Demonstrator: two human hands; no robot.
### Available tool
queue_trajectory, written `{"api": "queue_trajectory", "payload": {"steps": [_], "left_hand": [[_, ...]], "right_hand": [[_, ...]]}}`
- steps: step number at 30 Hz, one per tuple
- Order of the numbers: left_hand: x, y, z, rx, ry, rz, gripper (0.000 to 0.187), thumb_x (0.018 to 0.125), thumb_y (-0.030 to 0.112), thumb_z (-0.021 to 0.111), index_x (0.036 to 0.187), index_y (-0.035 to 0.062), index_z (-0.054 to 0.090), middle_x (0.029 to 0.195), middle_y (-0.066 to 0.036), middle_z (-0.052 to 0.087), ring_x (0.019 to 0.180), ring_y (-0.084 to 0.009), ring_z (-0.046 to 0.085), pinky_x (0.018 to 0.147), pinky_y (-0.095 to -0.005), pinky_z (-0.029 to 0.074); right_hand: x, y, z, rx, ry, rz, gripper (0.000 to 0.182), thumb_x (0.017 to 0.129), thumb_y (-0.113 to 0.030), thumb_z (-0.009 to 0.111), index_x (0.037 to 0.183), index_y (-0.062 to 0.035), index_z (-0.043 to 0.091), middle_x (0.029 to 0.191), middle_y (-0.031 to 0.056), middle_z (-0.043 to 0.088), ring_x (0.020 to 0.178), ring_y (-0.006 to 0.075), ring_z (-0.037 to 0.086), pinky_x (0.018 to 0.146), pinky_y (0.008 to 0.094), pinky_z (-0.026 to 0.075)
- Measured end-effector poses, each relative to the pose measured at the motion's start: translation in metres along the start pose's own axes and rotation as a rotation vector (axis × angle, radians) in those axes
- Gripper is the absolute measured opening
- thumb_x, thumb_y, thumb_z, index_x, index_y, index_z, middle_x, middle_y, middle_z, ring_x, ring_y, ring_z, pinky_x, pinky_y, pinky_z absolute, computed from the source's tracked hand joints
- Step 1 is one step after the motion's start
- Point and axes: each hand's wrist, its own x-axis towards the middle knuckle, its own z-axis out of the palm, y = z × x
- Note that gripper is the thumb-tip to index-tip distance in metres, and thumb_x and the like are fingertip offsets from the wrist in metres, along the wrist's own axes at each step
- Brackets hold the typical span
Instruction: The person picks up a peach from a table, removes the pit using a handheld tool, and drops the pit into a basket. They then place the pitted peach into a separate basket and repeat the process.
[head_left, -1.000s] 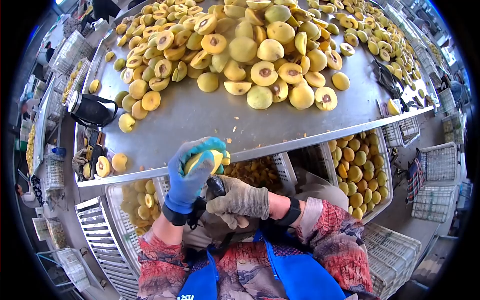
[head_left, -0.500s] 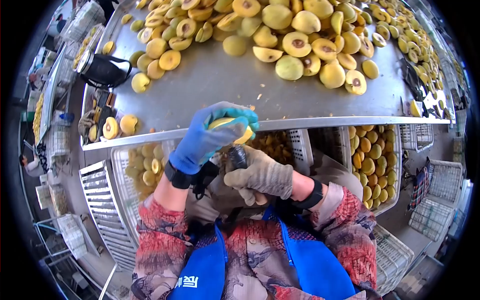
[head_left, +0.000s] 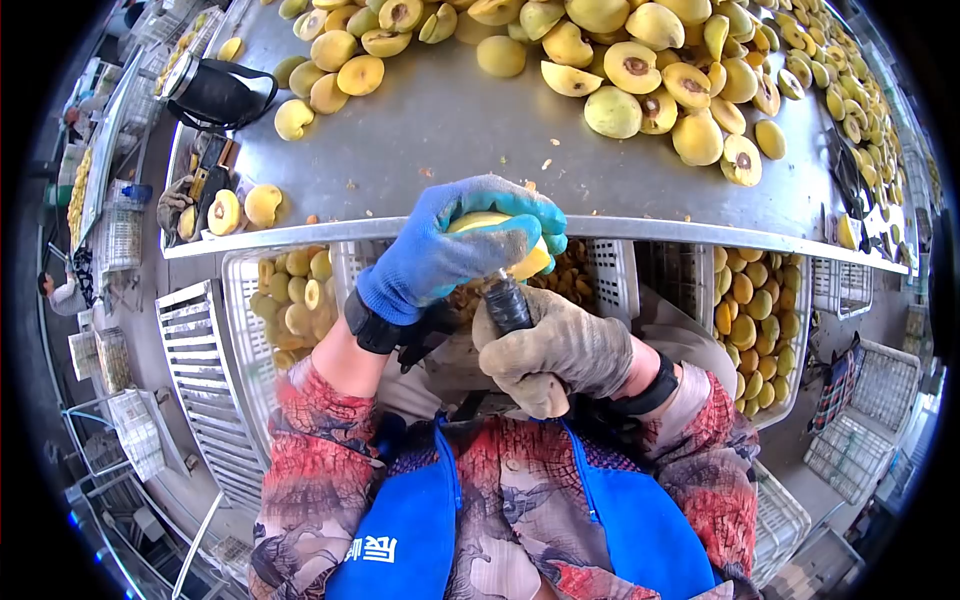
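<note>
My left hand (head_left: 425, 250), in a blue glove with teal fingers, is wrapped round a yellow peach (head_left: 530, 262) at the front edge of the metal table. The fingers cover much of the fruit. Just below it, my right hand (head_left: 565, 350), in a worn grey-beige glove, grips a tool with a black-wrapped handle (head_left: 507, 305). The tool's upper end meets the underside of the peach, and its tip is hidden there. Many whole and halved peaches (head_left: 632, 68) lie heaped on the far part of the table.
The metal table (head_left: 430, 135) has a raised front rim. At its left stand a black-handled jug (head_left: 215, 92) and two peach pieces (head_left: 262, 205). Below the rim are crates of peaches (head_left: 755, 310) on both sides, and a bin of cut pieces (head_left: 570, 285) between. A slatted white rack (head_left: 205, 385) stands left.
The view has shifted a little. Both hands, still holding the peach and the tool, appear slightly farther right, and the left hand has turned somewhat around the fruit.
</note>
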Motion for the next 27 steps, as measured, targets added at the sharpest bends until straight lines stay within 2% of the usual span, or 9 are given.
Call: {"api": "queue_trajectory", "payload": {"steps": [4, 7, 11, 12, 13, 18, 21, 24, 27], "left_hand": [[0.000, 0.000, 0.009, -0.048, 0.043, 0.021, 0.045, 0.086, 0.035, 0.061, 0.106, -0.0045, 0.058, 0.099, -0.018, 0.064, 0.085, -0.0256, 0.065, 0.075, -0.0363, 0.055], [0.002, -0.001, 0.016, -0.315, 0.141, 0.069, 0.037, 0.088, 0.027, 0.061, 0.109, -0.0034, 0.057, 0.100, -0.014, 0.063, 0.090, -0.0232, 0.063, 0.081, -0.0365, 0.053], [0.008, -0.007, 0.014, -0.258, 0.284, 0.138, 0.047, 0.089, 0.038, 0.057, 0.112, -0.0026, 0.055, 0.099, -0.014, 0.063, 0.086, -0.0227, 0.064, 0.070, -0.0353, 0.056], [0.007, -0.006, 0.011, -0.354, 0.330, 0.114, 0.049, 0.090, 0.042, 0.053, 0.113, -0.0017, 0.054, 0.098, -0.014, 0.063, 0.084, -0.0229, 0.064, 0.067, -0.0350, 0.056], [0.011, -0.003, 0.006, -0.362, 0.369, 0.096, 0.050, 0.091, 0.045, 0.049, 0.112, -0.0013, 0.053, 0.098, -0.015, 0.063, 0.083, -0.0238, 0.064, 0.066, -0.0355, 0.056], [0.004, 0.027, -0.002, -0.242, 0.525, 0.220, 0.053, 0.092, 0.047, 0.045, 0.111, -0.0022, 0.054, 0.096, -0.016, 0.063, 0.081, -0.0256, 0.065, 0.063, -0.0353, 0.057], [-0.007, 0.049, -0.017, -0.171, 0.460, 0.273, 0.057, 0.094, 0.050, 0.039, 0.112, -0.0023, 0.054, 0.096, -0.016, 0.064, 0.082, -0.0258, 0.065, 0.062, -0.0351, 0.057], [-0.021, 0.070, -0.034, -0.052, 0.435, 0.293, 0.062, 0.094, 0.054, 0.034, 0.111, -0.0026, 0.055, 0.097, -0.015, 0.064, 0.081, -0.0239, 0.065, 0.063, -0.0328, 0.056], [-0.028, 0.075, -0.031, 0.089, 0.381, 0.283, 0.062, 0.095, 0.052, 0.035, 0.110, -0.0034, 0.057, 0.097, -0.014, 0.064, 0.084, -0.0204, 0.064, 0.070, -0.0289, 0.054]], "right_hand": [[0.001, 0.009, -0.011, 0.321, -0.284, 0.047, 0.013, 0.078, -0.008, 0.060, 0.074, -0.0052, 0.048, 0.046, 0.0040, 0.045, 0.030, 0.0143, 0.042, 0.029, 0.0262, 0.034], [0.001, 0.003, -0.009, 0.071, -0.142, -0.053, 0.011, 0.078, -0.009, 0.060, 0.078, -0.0053, 0.050, 0.051, 0.0043, 0.048, 0.032, 0.0142, 0.042, 0.030, 0.0261, 0.033], [0.009, -0.008, 0.003, -0.534, 0.360, -0.019, 0.034, 0.077, -0.021, 0.063, 0.105, -0.0042, 0.051, 0.070, 0.0108, 0.061, 0.055, 0.0219, 0.061, 0.051, 0.0318, 0.049], [0.022, 0.014, -0.014, -1.130, 0.549, -0.364, 0.049, 0.075, -0.024, 0.065, 0.115, -0.0046, 0.046, 0.078, 0.0191, 0.064, 0.074, 0.0337, 0.065, 0.067, 0.0406, 0.051], [0.022, 0.010, -0.008, -1.232, 0.601, -0.247, 0.046, 0.075, -0.025, 0.063, 0.113, -0.0049, 0.045, 0.087, 0.0237, 0.063, 0.084, 0.0410, 0.061, 0.072, 0.0461, 0.050], [0.024, 0.020, -0.039, -1.709, 0.561, -0.230, 0.027, 0.082, -0.022, 0.058, 0.102, -0.0075, 0.047, 0.083, 0.0201, 0.063, 0.081, 0.0355, 0.064, 0.070, 0.0448, 0.051], [0.036, 0.050, -0.073, -2.109, 0.575, 0.111, 0.020, 0.082, -0.023, 0.058, 0.096, -0.0106, 0.050, 0.087, 0.0165, 0.062, 0.079, 0.0319, 0.065, 0.067, 0.0458, 0.051], [0.027, 0.025, -0.037, -1.705, 0.534, -0.216, 0.028, 0.082, -0.027, 0.060, 0.102, -0.0092, 0.050, 0.084, 0.0192, 0.062, 0.080, 0.0365, 0.063, 0.070, 0.0451, 0.050], [0.027, 0.003, 0.001, -1.419, 0.574, -0.240, 0.040, 0.077, -0.030, 0.068, 0.106, -0.0096, 0.049, 0.089, 0.0200, 0.063, 0.081, 0.0406, 0.061, 0.070, 0.0465, 0.050]]}}
